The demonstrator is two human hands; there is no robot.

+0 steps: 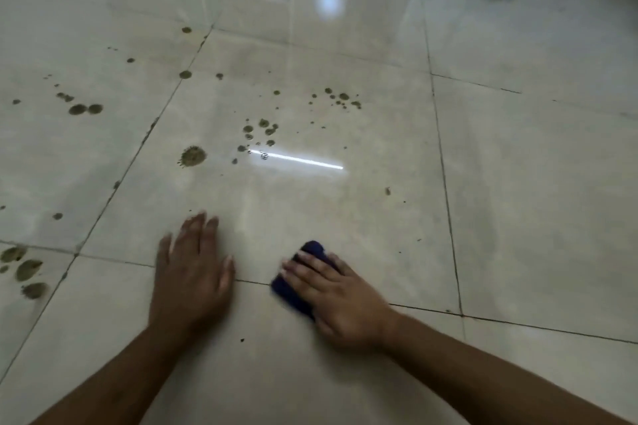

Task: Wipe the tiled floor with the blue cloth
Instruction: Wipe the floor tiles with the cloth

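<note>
The glossy beige tiled floor (345, 210) fills the head view. A dark blue cloth (293, 293) lies bunched on it at the lower centre, across a grout line. My right hand (336, 293) presses flat on top of the cloth, covering most of it. My left hand (191, 272) rests palm down on the bare tile to the left of the cloth, fingers slightly apart, holding nothing. Brown mud splatters mark the floor: one large blot (193, 156), a cluster of drops (259, 134) beyond my hands, and more spots (340, 98) farther back.
More brown blots (26, 269) sit at the left edge near my left arm, and a pair (85, 109) lies at far left. A bright light streak (300, 159) reflects on the middle tile. Dark grout lines (445, 190) cross the floor.
</note>
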